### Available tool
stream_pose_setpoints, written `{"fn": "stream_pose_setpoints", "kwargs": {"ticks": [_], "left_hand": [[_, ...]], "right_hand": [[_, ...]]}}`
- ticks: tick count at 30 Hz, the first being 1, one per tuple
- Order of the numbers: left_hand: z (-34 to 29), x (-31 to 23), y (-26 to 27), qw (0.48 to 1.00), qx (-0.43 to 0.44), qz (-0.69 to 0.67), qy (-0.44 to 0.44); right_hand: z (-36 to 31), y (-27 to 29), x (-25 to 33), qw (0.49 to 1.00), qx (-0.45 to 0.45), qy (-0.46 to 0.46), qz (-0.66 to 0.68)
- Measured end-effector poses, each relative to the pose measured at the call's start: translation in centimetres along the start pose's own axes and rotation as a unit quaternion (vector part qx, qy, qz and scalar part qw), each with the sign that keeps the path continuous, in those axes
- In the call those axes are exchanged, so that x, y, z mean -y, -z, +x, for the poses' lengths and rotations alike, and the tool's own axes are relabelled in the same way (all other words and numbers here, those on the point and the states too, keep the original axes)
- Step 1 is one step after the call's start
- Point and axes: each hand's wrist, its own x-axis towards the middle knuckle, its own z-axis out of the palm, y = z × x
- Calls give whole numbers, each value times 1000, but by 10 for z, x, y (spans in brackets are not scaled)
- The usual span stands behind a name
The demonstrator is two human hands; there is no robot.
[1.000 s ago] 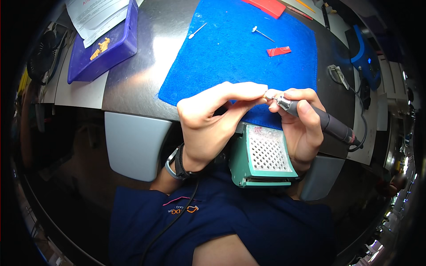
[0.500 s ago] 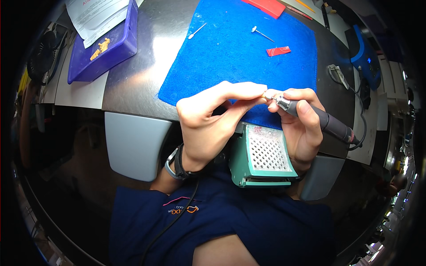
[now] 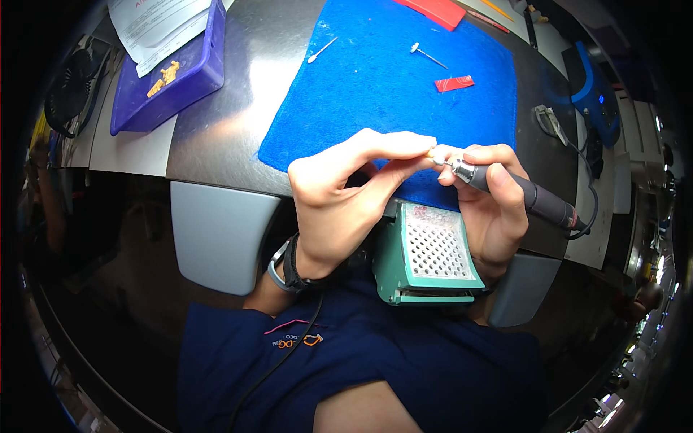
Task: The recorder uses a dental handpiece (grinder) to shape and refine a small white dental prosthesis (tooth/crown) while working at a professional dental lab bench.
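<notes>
My left hand (image 3: 343, 187) is closed in a pinch between thumb and forefinger, gripping a small yellowish piece (image 3: 432, 155) that is mostly covered by the fingertips. Wrapped round a dark rotary handpiece (image 3: 541, 200) with a silver collar, my right hand (image 3: 492, 209) keeps its bit pointed left at the piece. The thin bit looks to be at or very close to the piece; contact is too small to tell. Both hands' fingertips meet above the near edge of a blue cloth (image 3: 390, 94). Below them stands a green box (image 3: 390, 267) with a perforated metal plate (image 3: 437, 245).
Two thin bits with pale heads (image 3: 312, 58) (image 3: 414, 48) and a red strip (image 3: 453, 84) lie on the cloth. A purple bin (image 3: 170, 105) with yellow pieces and papers stands left. A blue control unit (image 3: 595, 97) sits right; the handpiece's cord (image 3: 593, 195) runs along that side.
The handpiece and the right fingers have shifted very slightly right and down. The left hand keeps its pinch almost unmoved.
</notes>
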Motion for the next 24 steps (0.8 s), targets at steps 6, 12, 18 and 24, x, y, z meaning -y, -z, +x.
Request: {"fn": "stream_pose_setpoints", "kwargs": {"ticks": [6, 12, 18, 24], "left_hand": [[2, -6, 1, 998, 23, 46, 26], [2, -3, 2, 998, 37, 43, 25], [2, -2, 2, 998, 44, 42, 20], [1, -1, 3, 998, 45, 43, 17]], "right_hand": [[1, -3, -1, 1000, -25, 10, -6], [0, -1, -3, 1000, -23, 14, -15], [-1, -2, -3, 999, -34, 23, -36], [-1, -6, -5, 997, -50, 29, -51]]}}
